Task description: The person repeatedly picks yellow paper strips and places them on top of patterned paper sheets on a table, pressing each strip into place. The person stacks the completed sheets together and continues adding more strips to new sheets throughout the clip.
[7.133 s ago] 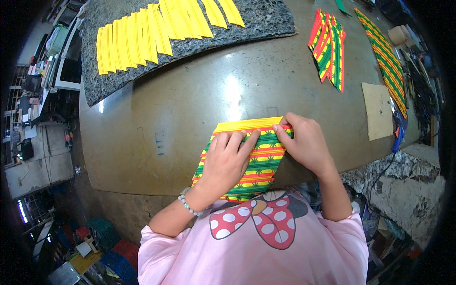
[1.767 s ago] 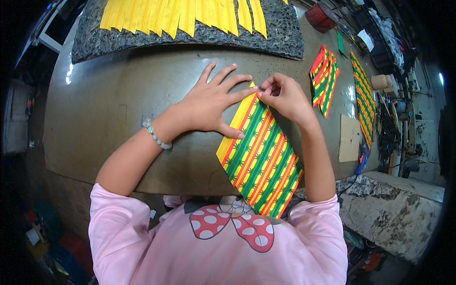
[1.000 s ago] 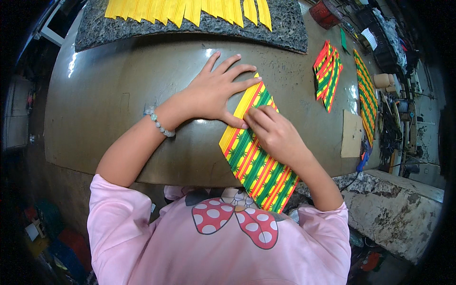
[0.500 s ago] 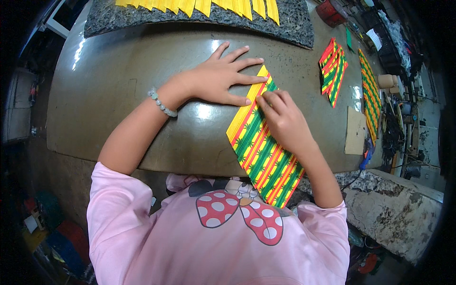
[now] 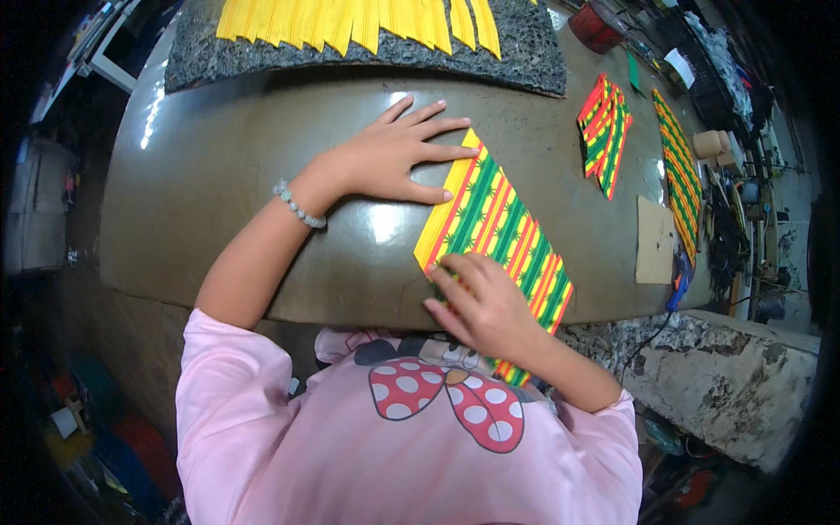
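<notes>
A slanted piece of striped material (image 5: 494, 214), in yellow, red and green with dark leaf shapes, lies across the table's front edge. Its lower end hangs toward my pink shirt. My left hand (image 5: 385, 157) lies flat on the table with its fingers spread; thumb and forefinger rest on the piece's yellow left border. Over the lower left edge of the piece is my right hand (image 5: 481, 302), fingers bent and apart, thumb away from them. It covers part of the pattern, and I see nothing held in it.
A dark speckled slab (image 5: 367, 74) at the back carries a row of yellow pointed strips (image 5: 350, 22). To the right lie a smaller striped bundle (image 5: 604, 131), a long striped strip (image 5: 678, 175), a tan card (image 5: 654, 241) and a blue-handled corded tool (image 5: 679, 284). A red container (image 5: 597, 28) stands behind.
My right hand has moved from the piece's upper part down to its lower left edge, and its fingers have spread. My left hand stays at the yellow border.
</notes>
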A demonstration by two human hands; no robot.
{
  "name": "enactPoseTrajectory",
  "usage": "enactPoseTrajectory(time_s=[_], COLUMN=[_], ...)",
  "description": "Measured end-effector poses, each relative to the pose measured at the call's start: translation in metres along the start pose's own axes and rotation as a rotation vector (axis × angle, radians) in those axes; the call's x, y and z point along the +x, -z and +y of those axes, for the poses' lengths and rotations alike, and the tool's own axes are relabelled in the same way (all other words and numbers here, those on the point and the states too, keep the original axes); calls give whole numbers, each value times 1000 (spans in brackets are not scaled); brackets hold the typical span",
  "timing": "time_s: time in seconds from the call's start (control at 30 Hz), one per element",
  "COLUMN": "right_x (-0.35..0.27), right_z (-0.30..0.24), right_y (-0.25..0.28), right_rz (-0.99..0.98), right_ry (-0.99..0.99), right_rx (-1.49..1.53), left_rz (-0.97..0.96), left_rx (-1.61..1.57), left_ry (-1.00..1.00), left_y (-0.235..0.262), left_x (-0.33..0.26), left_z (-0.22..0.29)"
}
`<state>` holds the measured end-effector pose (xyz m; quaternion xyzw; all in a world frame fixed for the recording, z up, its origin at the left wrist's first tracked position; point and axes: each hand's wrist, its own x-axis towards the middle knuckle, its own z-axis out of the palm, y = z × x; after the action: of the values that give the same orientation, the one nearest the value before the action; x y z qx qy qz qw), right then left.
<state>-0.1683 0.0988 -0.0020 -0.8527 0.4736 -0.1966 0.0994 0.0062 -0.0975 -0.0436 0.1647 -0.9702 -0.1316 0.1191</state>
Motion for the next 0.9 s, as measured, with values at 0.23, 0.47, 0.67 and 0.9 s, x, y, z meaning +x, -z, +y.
enactPoseTrajectory(time_s=[0.23,0.47,0.67,0.9], right_x=[-14,-25,19,-2], right_z=[98,79,126,310], right_y=[24,4,30,96], right_rz=[118,38,206,580], right_ry=[-162,-111,-179,-893], right_rx=[-463,98,313,-121], left_rz=[108,-23,-32,68], left_rx=[284,105,-32,-53], left_ry=[385,343,266,264], left_y=[25,53,22,0], left_x=[-11,-91,-103,-71], left_z=[8,106,132,141])
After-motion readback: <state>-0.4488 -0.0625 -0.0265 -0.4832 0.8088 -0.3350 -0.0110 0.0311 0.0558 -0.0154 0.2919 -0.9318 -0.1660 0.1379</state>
